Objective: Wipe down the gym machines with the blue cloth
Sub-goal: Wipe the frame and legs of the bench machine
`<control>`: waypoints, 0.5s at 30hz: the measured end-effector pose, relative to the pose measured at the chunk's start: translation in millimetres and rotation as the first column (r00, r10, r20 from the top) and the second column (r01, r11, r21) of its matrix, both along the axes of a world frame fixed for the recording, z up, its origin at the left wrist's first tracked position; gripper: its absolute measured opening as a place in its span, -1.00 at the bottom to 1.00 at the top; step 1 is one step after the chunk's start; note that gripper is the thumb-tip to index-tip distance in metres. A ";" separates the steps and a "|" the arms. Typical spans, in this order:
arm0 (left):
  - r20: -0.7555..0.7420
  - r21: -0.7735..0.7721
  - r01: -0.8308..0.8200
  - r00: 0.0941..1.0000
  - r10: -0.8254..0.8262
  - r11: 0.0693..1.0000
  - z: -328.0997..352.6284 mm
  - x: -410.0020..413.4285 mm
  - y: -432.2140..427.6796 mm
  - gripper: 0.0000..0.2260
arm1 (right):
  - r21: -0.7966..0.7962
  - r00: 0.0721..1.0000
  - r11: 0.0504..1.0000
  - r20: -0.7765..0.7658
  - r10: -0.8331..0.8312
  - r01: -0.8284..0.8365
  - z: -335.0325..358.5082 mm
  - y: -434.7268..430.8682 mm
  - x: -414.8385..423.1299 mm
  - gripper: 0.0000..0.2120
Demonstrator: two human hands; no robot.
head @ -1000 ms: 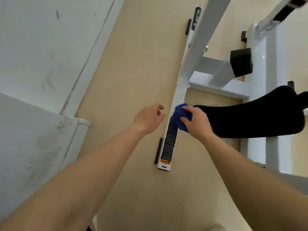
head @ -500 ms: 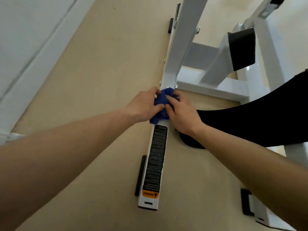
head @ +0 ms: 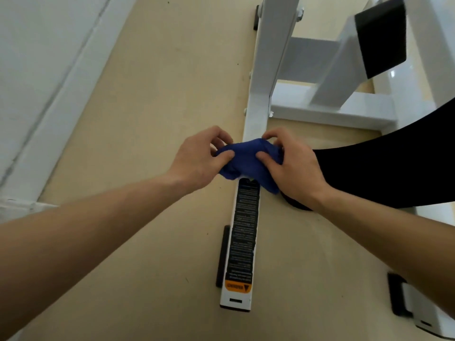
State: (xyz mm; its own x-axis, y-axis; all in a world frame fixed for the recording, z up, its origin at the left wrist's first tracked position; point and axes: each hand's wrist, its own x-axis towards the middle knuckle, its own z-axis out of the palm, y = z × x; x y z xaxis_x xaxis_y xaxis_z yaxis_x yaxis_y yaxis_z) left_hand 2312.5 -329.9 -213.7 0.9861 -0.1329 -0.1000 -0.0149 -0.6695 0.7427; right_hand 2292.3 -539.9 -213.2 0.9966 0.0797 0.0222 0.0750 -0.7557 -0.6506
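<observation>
At the centre of the frame, the left hand and the right hand both hold the crumpled blue cloth. Each pinches its own side of the fabric between thumb and curled fingers. The cloth is bunched between them, directly over the white painted steel floor rail of the gym machine. It sits just above the top end of the long black instruction label with an orange warning tag, which runs down the rail toward the lower centre. Judgement: the two-handed pinch suggests the cloth is being regathered to present a fresh face, not driven along in a stroke. Whether it presses on the rail or is held just clear cannot be told. Above the hands the rail meets a white upright post and a white cross-member running right. A black padded part crosses at the right, behind the right wrist. A black rubber foot strip sits against the rail's left side at lower centre. Beige floor surrounds the frame, and a white wall with skirting fills the upper left. The rail and upright look nearest for wiping.
</observation>
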 end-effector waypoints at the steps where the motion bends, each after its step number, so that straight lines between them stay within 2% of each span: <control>1: 0.044 0.011 -0.061 0.997 0.060 0.998 -2.9 -1.8 0.2 -0.82 | -0.085 1.000 0.996 0.005 -0.024 0.024 -1.7 0.4 -0.5 -0.75; 3: 0.125 0.065 -0.113 0.987 0.105 0.991 -10.5 -7.6 -3.3 -0.76 | -0.271 0.998 0.960 0.015 -0.064 0.066 -6.3 1.3 -5.5 -0.68; 5: 0.100 0.047 -0.084 0.992 0.079 0.995 -18.7 -12.8 -13.6 -0.68 | -0.283 1.000 0.959 0.018 -0.012 0.017 -11.4 1.8 -13.2 -0.57; 7: 0.000 -0.036 -0.070 0.998 0.070 0.997 -24.5 -16.1 -28.9 -0.62 | -0.150 0.998 0.988 -0.048 0.039 -0.046 -18.6 3.2 -23.7 -0.49; 10: -0.091 -0.061 -0.052 0.995 0.047 0.997 -36.6 -23.6 -47.6 -0.67 | 0.068 0.972 0.998 -0.233 0.030 -0.014 -32.9 10.6 -39.9 -0.44; 15: -0.172 -0.044 -0.064 0.984 0.056 0.997 -45.2 -5.8 -59.2 -0.74 | 0.213 0.961 0.976 -0.276 0.014 0.047 -39.2 18.7 -16.7 -0.48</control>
State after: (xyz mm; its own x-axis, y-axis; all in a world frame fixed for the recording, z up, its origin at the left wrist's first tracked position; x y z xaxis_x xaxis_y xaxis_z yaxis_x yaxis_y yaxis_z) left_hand 2306.7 -389.0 -258.9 0.9615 -0.0829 -0.2619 0.1536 -0.6283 0.7627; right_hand 2275.5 -521.2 -252.4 0.9675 0.0869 -0.2374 -0.1408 -0.5949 -0.7914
